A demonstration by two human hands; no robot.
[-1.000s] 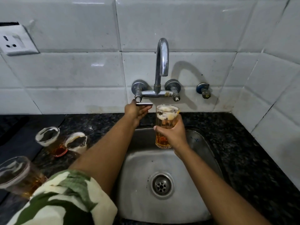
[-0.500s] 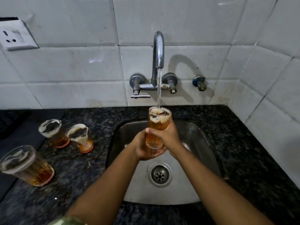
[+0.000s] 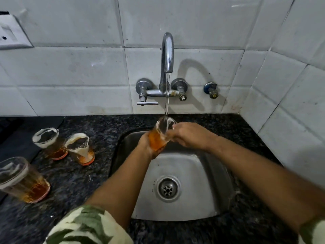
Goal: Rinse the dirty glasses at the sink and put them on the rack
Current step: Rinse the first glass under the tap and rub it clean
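Observation:
An amber-tinted glass point(image 3: 159, 136) is held tilted over the steel sink point(image 3: 198, 173), under the stream running from the tap point(image 3: 167, 53). My left hand point(image 3: 146, 147) grips its lower half from the left. My right hand point(image 3: 190, 136) holds its rim from the right, fingers at the mouth. Three more dirty glasses stand on the dark counter to the left: one point(image 3: 47, 143) with white residue, one point(image 3: 80, 148) beside it, and a larger one point(image 3: 21, 180) near the left edge. No rack is in view.
The black speckled counter point(image 3: 79, 182) surrounds the sink. A lever handle point(image 3: 147, 103) and a small valve point(image 3: 212, 89) sit on the white tiled wall. A wall socket point(image 3: 10, 34) is at the upper left. The drain point(image 3: 168, 188) is uncovered.
My left hand left the tap lever and took the glass's base; water started running. My right hand shifted from the glass's body to its rim, and the white foam inside has washed out.

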